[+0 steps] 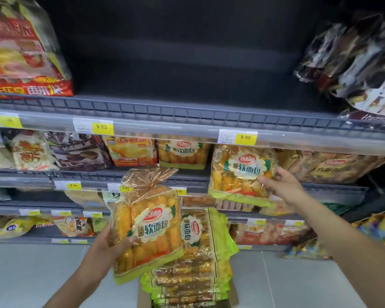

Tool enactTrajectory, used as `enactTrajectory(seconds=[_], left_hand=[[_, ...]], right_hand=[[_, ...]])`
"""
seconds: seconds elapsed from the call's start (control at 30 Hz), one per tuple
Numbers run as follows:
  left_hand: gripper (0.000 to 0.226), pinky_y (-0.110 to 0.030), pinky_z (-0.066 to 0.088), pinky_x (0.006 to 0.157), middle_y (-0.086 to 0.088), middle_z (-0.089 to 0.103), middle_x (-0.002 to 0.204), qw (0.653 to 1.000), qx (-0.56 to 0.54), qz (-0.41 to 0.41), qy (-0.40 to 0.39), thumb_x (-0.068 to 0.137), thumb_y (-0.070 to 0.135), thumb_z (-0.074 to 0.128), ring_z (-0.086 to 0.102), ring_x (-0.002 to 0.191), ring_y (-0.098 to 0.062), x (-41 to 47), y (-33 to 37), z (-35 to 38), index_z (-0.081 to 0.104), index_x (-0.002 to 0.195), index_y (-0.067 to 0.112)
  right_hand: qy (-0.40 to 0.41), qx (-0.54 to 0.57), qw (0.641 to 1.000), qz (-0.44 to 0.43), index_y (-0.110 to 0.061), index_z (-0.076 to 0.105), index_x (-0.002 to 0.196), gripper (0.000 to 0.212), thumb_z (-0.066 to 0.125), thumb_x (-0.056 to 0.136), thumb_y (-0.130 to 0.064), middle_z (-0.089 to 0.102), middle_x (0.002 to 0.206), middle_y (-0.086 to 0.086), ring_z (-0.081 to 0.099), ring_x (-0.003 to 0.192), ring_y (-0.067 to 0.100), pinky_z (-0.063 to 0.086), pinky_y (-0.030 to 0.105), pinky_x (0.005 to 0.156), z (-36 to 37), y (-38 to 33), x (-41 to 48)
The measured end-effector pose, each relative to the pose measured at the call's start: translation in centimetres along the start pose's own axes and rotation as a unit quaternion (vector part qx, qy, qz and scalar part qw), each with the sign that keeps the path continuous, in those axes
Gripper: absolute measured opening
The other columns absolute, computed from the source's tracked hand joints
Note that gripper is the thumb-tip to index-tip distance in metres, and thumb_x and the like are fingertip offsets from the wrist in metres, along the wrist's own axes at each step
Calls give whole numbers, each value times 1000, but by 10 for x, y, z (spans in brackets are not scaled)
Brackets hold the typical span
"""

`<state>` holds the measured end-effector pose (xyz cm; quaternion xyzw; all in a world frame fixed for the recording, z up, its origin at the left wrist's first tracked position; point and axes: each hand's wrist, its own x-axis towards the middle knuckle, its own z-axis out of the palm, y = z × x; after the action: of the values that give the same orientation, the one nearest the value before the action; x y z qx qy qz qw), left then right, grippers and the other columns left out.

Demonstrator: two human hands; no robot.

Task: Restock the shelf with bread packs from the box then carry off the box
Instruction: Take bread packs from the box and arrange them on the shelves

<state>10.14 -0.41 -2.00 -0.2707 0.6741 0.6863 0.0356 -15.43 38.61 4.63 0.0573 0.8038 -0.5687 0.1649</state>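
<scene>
Head view: left hand (111,243) grips the lower edge of one bread pack (147,225), thumb on its front, pack tilted in the air above the box (143,296). Right hand (280,185) pinches the right side of a second bread pack (240,174), upright at the shelf (93,175) front. Box sits on the floor, more packs inside.

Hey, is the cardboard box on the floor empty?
No, the box holds several bread packs stacked inside it.
</scene>
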Motion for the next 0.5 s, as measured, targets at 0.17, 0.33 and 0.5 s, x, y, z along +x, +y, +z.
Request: enactTrajectory(seconds=[0.17,0.33,0.5], left_hand=[[45,-26,56,73,15,75,106,999,14,29,12,86,12,73,73,91,-4,20,-18,15,58,114,44],[49,-24,58,67,5,78,102,998,15,21,50,77,8,76,73,97,-16,33,-25,26,64,123,21],[74,-34,60,71,7,78,104,998,0,25,51,73,13,80,74,96,-17,45,-41,31,54,140,31]], right_hand=[[52,-40,997,-47,-7,57,128,46,76,86,-15,71,110,9,68,99,27,57,41,80,-4,6,44],[62,1,996,-71,-26,63,105,34,83,77,-20,72,109,-1,67,87,14,54,24,73,-10,17,77],[30,41,995,-81,-27,66,104,31,79,79,-12,75,104,-6,70,94,15,56,23,70,-16,27,86]])
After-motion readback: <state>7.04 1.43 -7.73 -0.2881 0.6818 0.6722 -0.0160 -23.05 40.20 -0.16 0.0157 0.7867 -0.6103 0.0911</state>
